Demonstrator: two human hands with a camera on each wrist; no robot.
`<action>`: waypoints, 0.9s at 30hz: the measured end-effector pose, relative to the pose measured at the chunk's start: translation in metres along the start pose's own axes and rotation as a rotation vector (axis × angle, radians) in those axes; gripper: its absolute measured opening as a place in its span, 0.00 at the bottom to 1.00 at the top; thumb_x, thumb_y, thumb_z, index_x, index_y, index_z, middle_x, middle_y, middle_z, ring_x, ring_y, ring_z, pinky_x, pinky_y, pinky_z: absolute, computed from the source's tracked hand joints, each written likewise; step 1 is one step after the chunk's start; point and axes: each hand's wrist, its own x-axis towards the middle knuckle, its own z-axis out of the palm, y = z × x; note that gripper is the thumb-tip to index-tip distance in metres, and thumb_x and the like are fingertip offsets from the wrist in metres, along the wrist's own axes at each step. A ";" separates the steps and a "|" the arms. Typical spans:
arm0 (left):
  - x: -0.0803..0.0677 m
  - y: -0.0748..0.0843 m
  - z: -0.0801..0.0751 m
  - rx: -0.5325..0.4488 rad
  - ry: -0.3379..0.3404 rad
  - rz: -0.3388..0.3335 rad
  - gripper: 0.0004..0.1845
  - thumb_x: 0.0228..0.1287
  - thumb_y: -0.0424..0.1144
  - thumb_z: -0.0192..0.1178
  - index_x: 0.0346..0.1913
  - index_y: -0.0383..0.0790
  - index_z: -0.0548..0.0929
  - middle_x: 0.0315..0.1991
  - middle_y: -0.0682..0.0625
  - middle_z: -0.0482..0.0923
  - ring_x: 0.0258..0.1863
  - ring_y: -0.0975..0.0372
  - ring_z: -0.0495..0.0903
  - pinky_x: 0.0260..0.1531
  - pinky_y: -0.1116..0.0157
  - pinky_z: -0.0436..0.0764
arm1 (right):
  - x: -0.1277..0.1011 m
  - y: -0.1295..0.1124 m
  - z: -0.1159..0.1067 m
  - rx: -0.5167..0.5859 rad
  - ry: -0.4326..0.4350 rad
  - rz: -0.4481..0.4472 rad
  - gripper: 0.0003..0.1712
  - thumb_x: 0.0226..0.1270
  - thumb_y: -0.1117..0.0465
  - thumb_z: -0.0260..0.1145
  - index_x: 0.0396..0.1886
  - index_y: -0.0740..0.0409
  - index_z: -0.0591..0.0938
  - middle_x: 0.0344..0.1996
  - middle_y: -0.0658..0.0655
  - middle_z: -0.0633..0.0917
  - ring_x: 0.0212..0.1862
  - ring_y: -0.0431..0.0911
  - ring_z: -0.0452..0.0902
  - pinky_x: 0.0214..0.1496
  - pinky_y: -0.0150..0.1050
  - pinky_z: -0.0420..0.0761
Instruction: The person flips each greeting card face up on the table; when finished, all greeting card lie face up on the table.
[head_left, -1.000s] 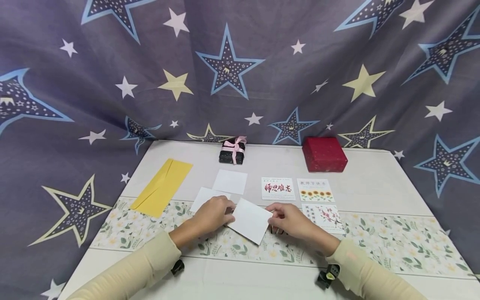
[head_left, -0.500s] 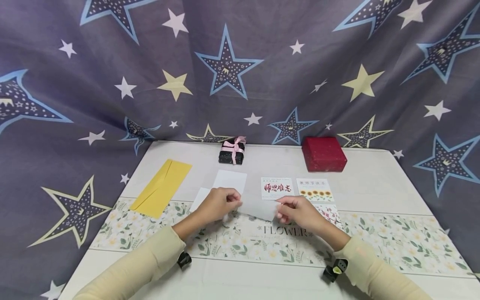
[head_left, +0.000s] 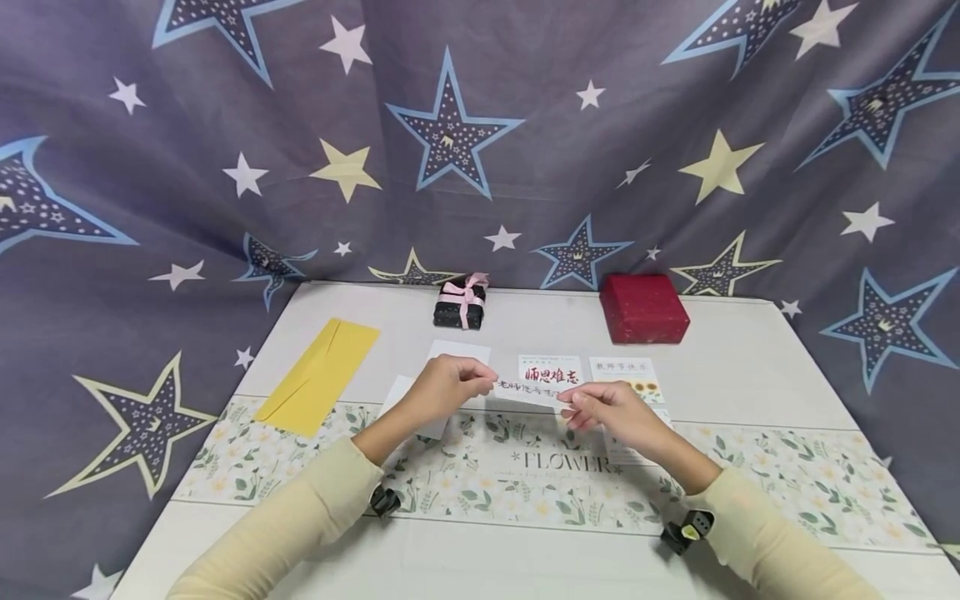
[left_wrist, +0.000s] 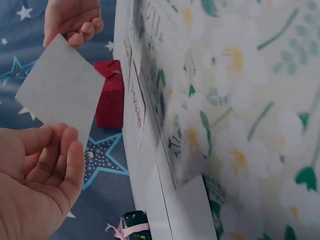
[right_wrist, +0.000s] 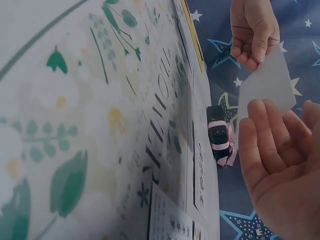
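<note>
My left hand (head_left: 444, 387) and right hand (head_left: 622, 417) hold a white card (head_left: 522, 393) between them, raised over the table. Fingertips of the left pinch one corner, and those of the right pinch the opposite one. Seen from the head, the card is steeply tilted and shows a line of black handwriting. Its blank side faces the left wrist view, where the card (left_wrist: 62, 82) looks diamond-shaped. Behind it lies a card with red lettering (head_left: 550, 365), partly covered. A sunflower card (head_left: 622, 367) and another card (head_left: 626, 452) lie beyond and under the right hand, partly hidden.
Two blank white cards, one farther back (head_left: 457, 348) and one nearer (head_left: 395, 392), lie by the left hand. A yellow envelope (head_left: 318, 377) is at the left. A black gift box with pink ribbon (head_left: 461, 304) and a red box (head_left: 645, 308) stand at the back before a star-patterned curtain (head_left: 465, 233).
Both hands have lifted the white card off the table and away from me. It has tipped up from showing its blank face to showing the written one.
</note>
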 end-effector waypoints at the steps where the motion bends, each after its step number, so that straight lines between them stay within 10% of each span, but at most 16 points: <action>1: 0.001 0.001 0.001 -0.005 -0.001 -0.001 0.05 0.68 0.40 0.67 0.42 0.47 0.92 0.37 0.52 0.91 0.35 0.67 0.86 0.38 0.66 0.83 | 0.000 0.000 -0.001 -0.016 0.012 0.006 0.19 0.79 0.57 0.59 0.58 0.67 0.83 0.43 0.73 0.88 0.42 0.65 0.88 0.48 0.51 0.88; 16: 0.008 0.003 0.028 0.063 -0.087 0.085 0.14 0.67 0.37 0.67 0.54 0.41 0.88 0.36 0.53 0.89 0.33 0.69 0.83 0.39 0.71 0.83 | -0.015 0.018 -0.003 -0.294 0.002 -0.052 0.30 0.67 0.66 0.68 0.69 0.58 0.77 0.30 0.55 0.88 0.25 0.40 0.78 0.26 0.31 0.77; 27: 0.008 -0.005 0.051 0.178 -0.250 0.072 0.24 0.68 0.40 0.68 0.64 0.39 0.82 0.25 0.53 0.83 0.14 0.70 0.63 0.17 0.73 0.64 | -0.026 0.023 0.000 -0.525 -0.084 -0.031 0.34 0.66 0.61 0.71 0.72 0.54 0.75 0.26 0.41 0.82 0.24 0.33 0.71 0.29 0.29 0.74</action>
